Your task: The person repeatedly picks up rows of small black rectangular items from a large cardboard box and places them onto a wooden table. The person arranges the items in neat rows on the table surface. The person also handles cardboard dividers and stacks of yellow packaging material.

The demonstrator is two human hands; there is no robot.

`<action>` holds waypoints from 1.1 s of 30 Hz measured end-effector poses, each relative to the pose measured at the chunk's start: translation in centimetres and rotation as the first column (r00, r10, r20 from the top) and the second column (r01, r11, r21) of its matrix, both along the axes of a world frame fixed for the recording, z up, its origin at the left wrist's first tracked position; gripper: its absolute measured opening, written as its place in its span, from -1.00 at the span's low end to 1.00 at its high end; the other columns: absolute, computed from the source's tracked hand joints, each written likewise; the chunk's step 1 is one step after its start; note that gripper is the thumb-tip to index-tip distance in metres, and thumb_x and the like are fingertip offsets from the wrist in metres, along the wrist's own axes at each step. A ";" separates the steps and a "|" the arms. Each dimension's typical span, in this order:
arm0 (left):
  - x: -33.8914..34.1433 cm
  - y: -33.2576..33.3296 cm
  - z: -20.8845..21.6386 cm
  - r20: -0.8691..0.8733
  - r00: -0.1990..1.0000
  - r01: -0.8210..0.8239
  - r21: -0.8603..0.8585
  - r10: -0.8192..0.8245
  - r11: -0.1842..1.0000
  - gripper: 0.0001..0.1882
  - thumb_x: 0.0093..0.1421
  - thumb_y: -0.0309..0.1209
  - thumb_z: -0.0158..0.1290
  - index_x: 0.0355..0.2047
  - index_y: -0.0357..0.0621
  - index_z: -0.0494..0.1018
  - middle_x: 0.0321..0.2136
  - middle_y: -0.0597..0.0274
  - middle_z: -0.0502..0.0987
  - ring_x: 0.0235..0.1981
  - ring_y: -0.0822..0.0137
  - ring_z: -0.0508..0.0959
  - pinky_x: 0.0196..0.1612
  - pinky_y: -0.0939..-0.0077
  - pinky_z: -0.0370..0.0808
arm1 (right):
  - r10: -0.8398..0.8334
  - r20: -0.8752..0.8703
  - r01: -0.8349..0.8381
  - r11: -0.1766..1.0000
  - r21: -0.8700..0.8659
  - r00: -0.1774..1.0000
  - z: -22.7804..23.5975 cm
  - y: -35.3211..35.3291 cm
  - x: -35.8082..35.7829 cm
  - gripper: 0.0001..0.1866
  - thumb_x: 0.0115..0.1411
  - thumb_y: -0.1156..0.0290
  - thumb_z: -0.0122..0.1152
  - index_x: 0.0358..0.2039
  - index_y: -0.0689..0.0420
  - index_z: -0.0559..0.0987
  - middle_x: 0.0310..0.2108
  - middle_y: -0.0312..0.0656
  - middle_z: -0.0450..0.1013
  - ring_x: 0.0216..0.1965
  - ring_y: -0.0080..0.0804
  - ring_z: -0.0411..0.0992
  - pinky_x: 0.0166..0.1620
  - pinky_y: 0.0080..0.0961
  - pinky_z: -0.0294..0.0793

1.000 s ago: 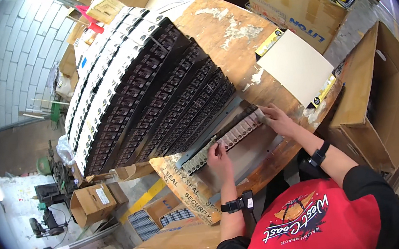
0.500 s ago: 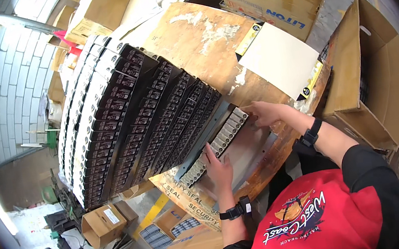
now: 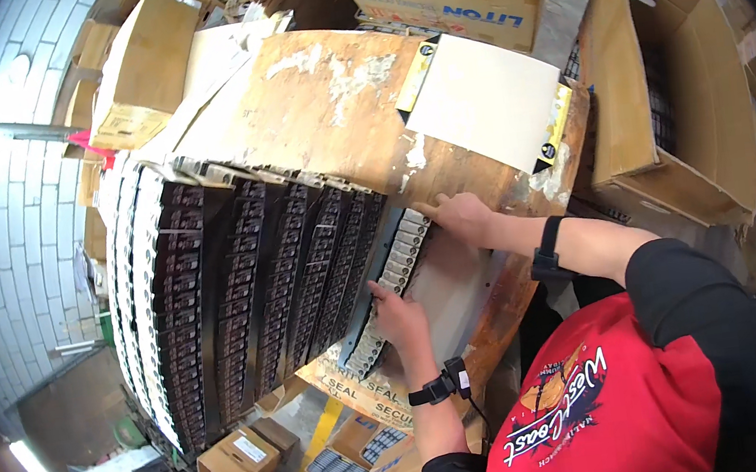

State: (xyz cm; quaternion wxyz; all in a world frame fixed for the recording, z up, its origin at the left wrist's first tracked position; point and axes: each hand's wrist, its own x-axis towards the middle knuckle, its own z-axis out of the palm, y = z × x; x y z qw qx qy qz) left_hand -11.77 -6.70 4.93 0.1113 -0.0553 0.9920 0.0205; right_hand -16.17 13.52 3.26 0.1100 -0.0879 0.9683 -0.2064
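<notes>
Head view: long grey metal strip of small pale blocks [image 3: 392,277] lies on the worn round wooden tabletop [image 3: 326,120], just beside rows of black racked strips [image 3: 252,289]. Left hand [image 3: 399,314] lies flat, fingers spread, against the strip's lower part; right hand [image 3: 462,216] presses its upper end, fingers narrow. Step judged: seating this strip against the rows. Next move calls for an even push from both ends. White square sheet [image 3: 484,100] and open cardboard box [image 3: 663,97] sit further right.

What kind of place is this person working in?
Probably a warehouse or packing workshop: cardboard boxes crowd a worn wooden table, long rows of small dark parts lie stacked on it, and a white brick wall stands behind.
</notes>
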 end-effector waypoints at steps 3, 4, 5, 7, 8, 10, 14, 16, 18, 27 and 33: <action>-0.4 0.6 -1.6 -0.023 0.999 0.036 -0.089 -0.038 0.995 -0.29 -0.02 -0.46 0.02 0.15 -0.38 0.06 -0.44 -0.16 0.53 -0.42 -0.04 0.56 -0.39 0.16 0.49 | -0.115 0.007 0.115 0.993 -0.022 0.993 -3.3 0.6 0.1 -0.50 -0.02 0.55 0.03 -0.01 0.32 0.24 -0.41 0.00 0.49 -0.38 -0.12 0.51 -0.42 -0.27 0.51; 0.1 0.2 -2.0 -0.124 0.989 0.075 -0.055 -0.081 0.996 -0.29 0.00 -0.49 0.00 0.18 -0.32 0.02 -0.45 -0.16 0.52 -0.45 -0.05 0.55 -0.40 0.11 0.47 | -0.134 -0.024 0.131 0.986 -0.105 0.991 -3.1 0.8 0.4 -0.52 -0.04 0.53 0.06 -0.06 0.32 0.26 -0.46 0.00 0.50 -0.38 -0.11 0.52 -0.41 -0.27 0.51; 0.5 0.5 -1.2 -0.055 0.998 0.026 -0.031 -0.028 0.999 -0.28 0.02 -0.54 -0.03 0.21 -0.22 -0.03 -0.45 -0.20 0.51 -0.44 -0.10 0.53 -0.41 0.09 0.45 | -0.115 0.005 0.115 0.979 -0.167 0.993 -2.5 1.0 0.8 -0.54 -0.01 0.48 0.04 -0.05 0.27 0.26 -0.46 0.02 0.47 -0.44 -0.06 0.49 -0.47 -0.22 0.47; 1.2 0.7 0.3 -0.063 0.998 -0.002 0.038 0.005 0.999 -0.19 -0.01 -0.59 0.01 0.25 -0.12 -0.09 -0.40 -0.24 0.50 -0.36 -0.15 0.51 -0.34 0.06 0.43 | -0.113 0.042 0.120 0.956 -0.268 0.993 -2.9 0.4 1.1 -0.35 -0.06 0.46 0.08 0.09 0.29 0.17 -0.46 0.04 0.48 -0.41 -0.06 0.50 -0.43 -0.20 0.48; 2.1 0.9 1.2 -0.096 0.995 0.010 0.063 -0.004 0.998 -0.15 -0.02 -0.55 0.07 0.25 -0.12 -0.11 -0.39 -0.24 0.50 -0.33 -0.14 0.51 -0.33 0.06 0.43 | -0.024 0.124 0.051 0.975 -0.218 0.992 1.9 2.1 1.7 -0.45 -0.09 0.48 0.08 -0.01 0.29 0.28 -0.45 0.03 0.49 -0.41 -0.07 0.50 -0.41 -0.19 0.48; 2.1 2.4 2.8 -0.109 0.994 -0.005 0.039 0.010 0.999 -0.18 -0.02 -0.50 0.12 0.22 -0.16 -0.03 -0.39 -0.21 0.50 -0.30 -0.07 0.52 -0.32 0.15 0.43 | 0.185 -0.036 -0.189 0.954 -0.231 0.982 4.1 6.5 1.9 -0.80 -0.19 0.50 0.10 -0.47 0.29 0.47 -0.53 0.02 0.49 -0.42 -0.02 0.50 -0.41 -0.19 0.48; -0.6 10.4 12.4 -0.011 0.996 0.090 0.258 -0.091 0.962 -0.54 0.00 -0.44 0.08 -0.11 -0.52 0.36 -0.30 -0.29 0.48 -0.27 0.10 0.54 -0.19 0.36 0.43 | 0.048 -0.017 -0.050 0.970 -0.239 0.999 14.4 20.0 2.7 -0.80 -0.14 0.40 0.05 -0.45 0.17 0.53 -0.49 0.00 0.49 -0.38 -0.03 0.49 -0.35 -0.17 0.47; -2.6 20.4 17.8 -0.250 0.896 0.442 0.434 -0.367 0.785 -0.51 0.06 -0.52 0.05 0.04 -0.30 0.29 -0.42 -0.07 0.49 -0.37 0.14 0.54 -0.27 0.41 0.43 | -0.251 -0.140 0.207 0.940 -0.271 0.958 14.9 31.2 4.3 -0.80 -0.11 0.40 0.03 -0.45 0.09 0.58 -0.43 0.00 0.50 -0.32 -0.02 0.47 -0.25 -0.16 0.45; -2.8 33.8 22.0 -0.296 0.787 0.592 0.609 -0.541 0.528 -0.68 0.16 -0.53 -0.10 -0.07 -0.42 0.37 -0.24 -0.04 0.50 -0.23 0.22 0.49 -0.12 0.45 0.38 | -0.662 -0.142 0.613 0.740 -0.276 0.736 15.9 42.5 8.5 -0.78 -0.17 0.37 0.04 -0.48 0.13 0.58 -0.44 0.03 0.48 -0.33 -0.02 0.47 -0.24 -0.13 0.44; -1.3 72.1 3.0 0.072 0.393 0.761 0.535 -0.917 0.368 -0.58 0.06 -0.51 -0.14 -0.06 0.07 0.46 -0.18 -0.05 0.50 -0.10 0.00 0.47 -0.05 0.25 0.40 | -0.957 0.252 0.934 0.215 0.286 0.144 -13.5 62.0 19.5 -0.71 0.06 0.38 0.04 -0.21 0.17 0.58 -0.14 -0.01 0.47 -0.08 -0.15 0.44 -0.07 -0.28 0.43; 0.2 76.0 -13.3 0.356 0.318 0.769 0.444 -0.879 0.459 -0.39 -0.01 -0.57 -0.15 0.12 0.12 0.29 -0.04 -0.04 0.43 -0.02 0.01 0.43 0.01 0.26 0.36 | -0.925 0.340 0.932 -0.035 0.362 -0.167 -20.1 62.1 19.1 -0.69 0.12 0.43 0.03 -0.11 0.17 0.53 -0.15 -0.04 0.48 -0.17 -0.25 0.50 -0.12 -0.39 0.47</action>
